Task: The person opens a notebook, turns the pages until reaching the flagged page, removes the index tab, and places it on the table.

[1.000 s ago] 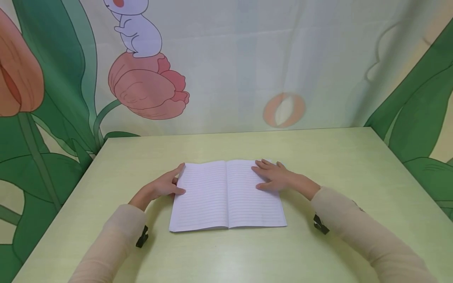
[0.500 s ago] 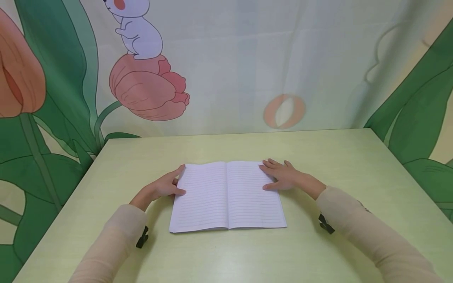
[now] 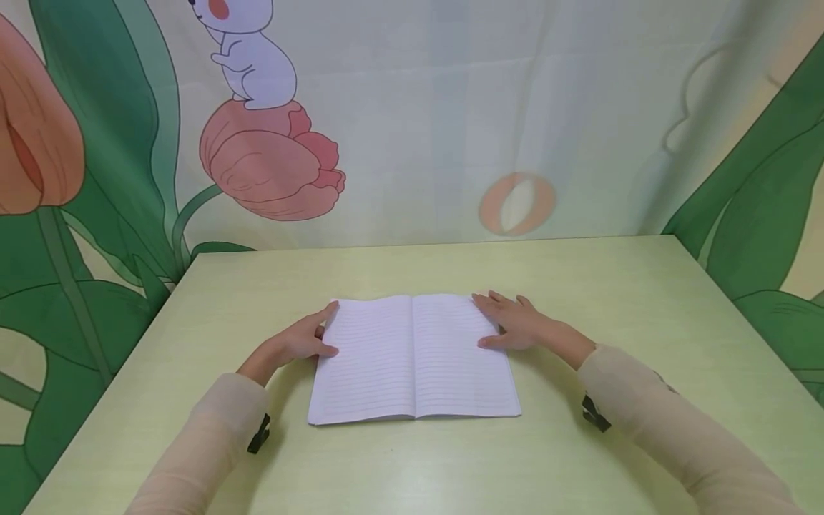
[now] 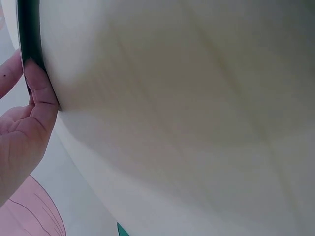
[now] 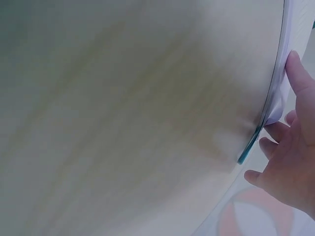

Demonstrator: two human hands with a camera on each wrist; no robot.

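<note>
An open notebook (image 3: 367, 372) with lined white pages lies on the pale table. My left hand (image 3: 299, 340) grips its left edge, thumb on the page and index finger at the upper corner. In the left wrist view, curled fingers (image 4: 42, 91) reach under the dark green cover (image 4: 30, 34). At the notebook's right edge rests my right hand (image 3: 518, 323), fingers spread over the upper corner and thumb on the page. The right wrist view shows a page edge bent up (image 5: 276, 110) beside the right hand's fingers, with the teal cover (image 5: 249, 149) below.
The pale yellow-green table (image 3: 412, 472) spreads around the notebook. Behind it hangs a cloth (image 3: 412, 143) printed with tulips, leaves and a white animal. Black straps show under both sleeves.
My right hand has slid right across the page to its right edge. The left hand keeps its place on the left edge, and the notebook lies as before.
</note>
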